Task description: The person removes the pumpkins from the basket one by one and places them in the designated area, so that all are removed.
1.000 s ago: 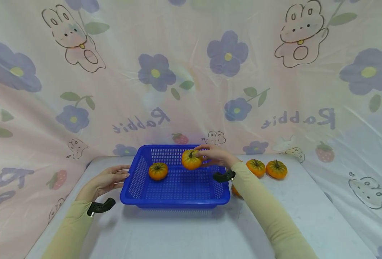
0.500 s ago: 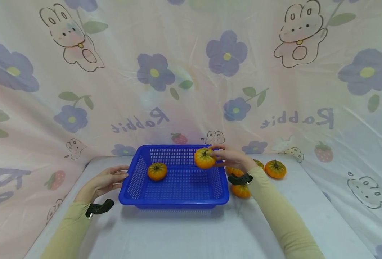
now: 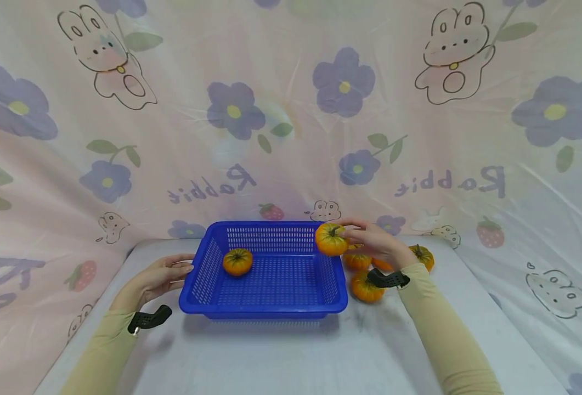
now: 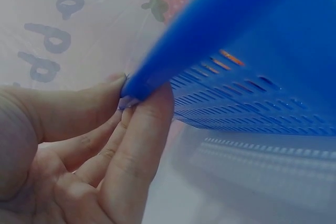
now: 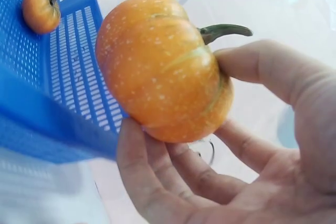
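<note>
My right hand [image 3: 372, 241] grips a small orange pumpkin [image 3: 331, 239] just above the right rim of a blue plastic basket [image 3: 263, 311]. In the right wrist view the thumb lies near the green stem of this pumpkin [image 5: 163, 72], and the fingers curl under its side. At the basket's left side my left hand [image 3: 164, 274] pinches the rim between thumb and fingers, as the left wrist view shows with the rim [image 4: 157, 66]. Inside the basket, toward the left, sits another pumpkin [image 3: 238, 262].
Several more pumpkins lie on the white table right of the basket: one near front [image 3: 367, 287], one behind it [image 3: 357, 260], one at far right [image 3: 422, 257] partly behind my right wrist. A printed rabbit-and-flower cloth [image 3: 291, 164] hangs behind the table.
My right hand has carried the pumpkin rightward, from over the basket's middle to over its right rim. The left hand keeps its hold on the left rim.
</note>
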